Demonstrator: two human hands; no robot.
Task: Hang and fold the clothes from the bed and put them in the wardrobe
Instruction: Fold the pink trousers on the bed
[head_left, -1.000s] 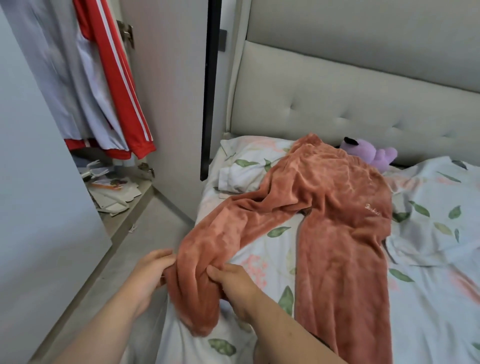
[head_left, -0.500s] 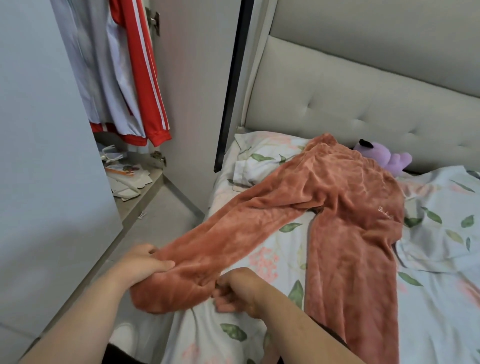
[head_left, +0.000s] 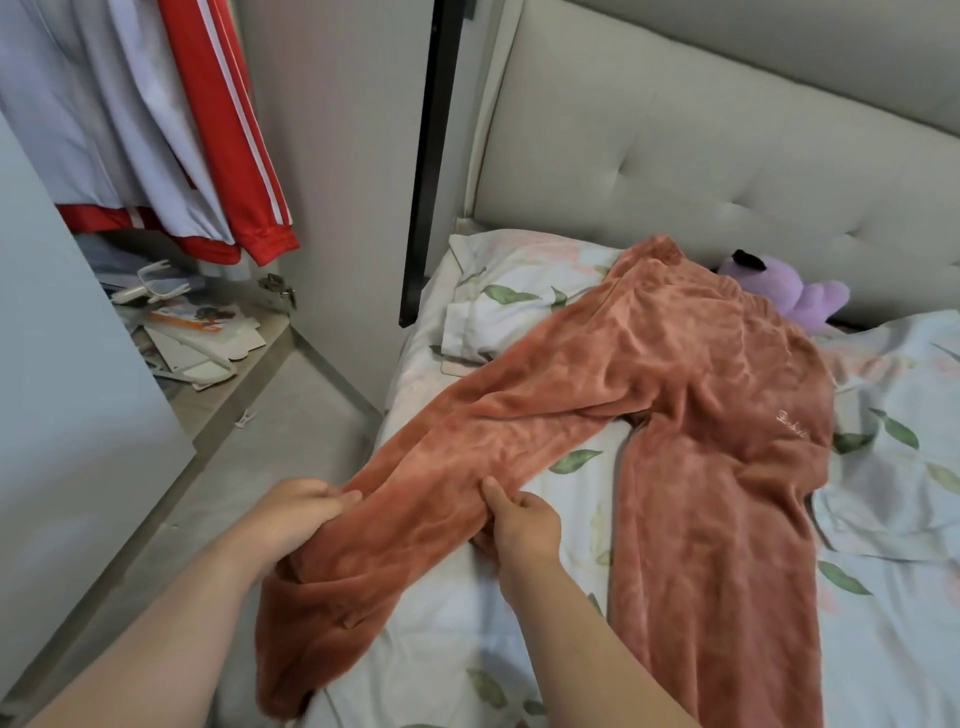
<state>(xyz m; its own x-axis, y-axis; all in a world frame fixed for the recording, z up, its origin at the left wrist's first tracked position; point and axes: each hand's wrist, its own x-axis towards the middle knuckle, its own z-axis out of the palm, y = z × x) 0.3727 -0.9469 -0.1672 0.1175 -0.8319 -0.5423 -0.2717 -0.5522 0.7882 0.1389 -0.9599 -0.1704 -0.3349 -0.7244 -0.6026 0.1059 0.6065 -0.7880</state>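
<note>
- Head view, starting at the fingers: the left hand (head_left: 293, 512) has its fingers curled over the outer side of one leg of the rust-coloured fleece trousers (head_left: 691, 415), grasping the cloth; the right hand (head_left: 522, 522) pinches the inner side of the same leg, thumb up on the pile, fingers tucked under.
- That leg runs from the hands up towards the head of the bed (head_left: 893, 644); its cuff end sags over the bed's left edge, below the hands; the other leg lies flat down the middle of the bed, and the waistband sits near the pillow (head_left: 498, 291) at the top left corner.
- Risks, as I judge them: the fleece looks thick and slippery, so a loose pinch could let the leg slide off the left edge onto the floor (head_left: 249, 467); pulling one leg alone may drag the waistband askew and wrinkle the sheet; a fold made half off the edge would likely come out uneven.
- Room to move: the bed's middle and right side offer flat space for folding; the purple plush toy (head_left: 789, 296) lies against the headboard (head_left: 675, 156), just beyond the waistband; the gap between the bed's left edge and the open wardrobe (head_left: 67, 364) is narrow; hanging garments (head_left: 171, 130) and loose papers (head_left: 202, 332) already occupy part of the wardrobe.
</note>
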